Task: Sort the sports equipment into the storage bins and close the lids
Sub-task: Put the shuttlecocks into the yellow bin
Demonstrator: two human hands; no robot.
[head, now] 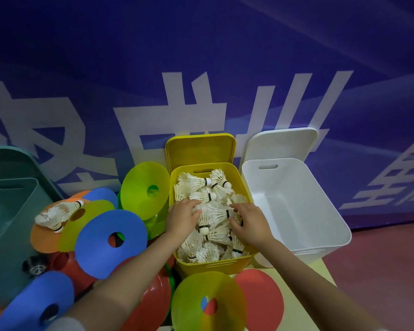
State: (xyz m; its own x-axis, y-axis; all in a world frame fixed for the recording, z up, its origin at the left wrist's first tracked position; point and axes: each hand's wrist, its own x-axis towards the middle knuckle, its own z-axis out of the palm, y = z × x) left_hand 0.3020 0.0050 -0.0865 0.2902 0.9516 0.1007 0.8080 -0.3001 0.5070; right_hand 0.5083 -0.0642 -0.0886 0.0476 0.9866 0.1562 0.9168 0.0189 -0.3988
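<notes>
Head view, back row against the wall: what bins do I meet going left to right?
Teal bin → yellow bin packed with shuttlecocks, both hands in it → white bin, with no contents visible.

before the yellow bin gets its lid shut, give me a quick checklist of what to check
1. Shuttlecocks sit below the rim of the yellow bin: not ok, the pile reaches about rim height and some feathers poke up.
2. Left hand and right hand out of the bin: not ok, both press on the pile.
3. All shuttlecocks collected: not ok, two shuttlecocks lie on the orange disc at the left.
4. Yellow lid free to swing down: ok, it stands open behind the bin with nothing on it.
5. White bin ready for other gear: ok, open and nothing seen inside.
6. Lid hinge sound: cannot tell.
</notes>
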